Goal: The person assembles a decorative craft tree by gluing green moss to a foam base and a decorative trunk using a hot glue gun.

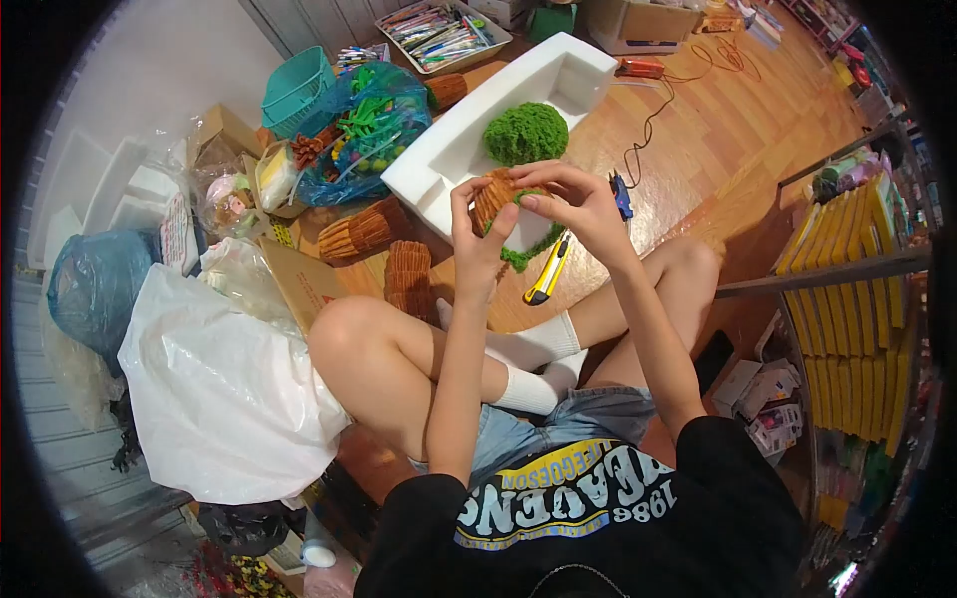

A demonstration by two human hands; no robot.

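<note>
An orange-brown ribbed piece [490, 202] is held between my left hand [478, 231] and my right hand [575, 206]. The fingers of both hands close round it, the right ones at its upper right side. A green fuzzy strand [516, 261] runs from the piece and hangs below it in a loop. Just beyond my hands, a round green fuzzy ball [525, 134] sits in a long white foam tray [429, 159]. Two more ribbed brown pieces, one [361, 231] lying tilted and one [408, 274] nearer my knee, are on the floor at the left.
A yellow utility knife [548, 271] and a blue glue gun [621, 197] lie right of my hands. A teal basket [298, 92], a blue plastic bag [384, 130] and a tray of pens [444, 38] are beyond. A shelf of yellow books [847, 229] stands right.
</note>
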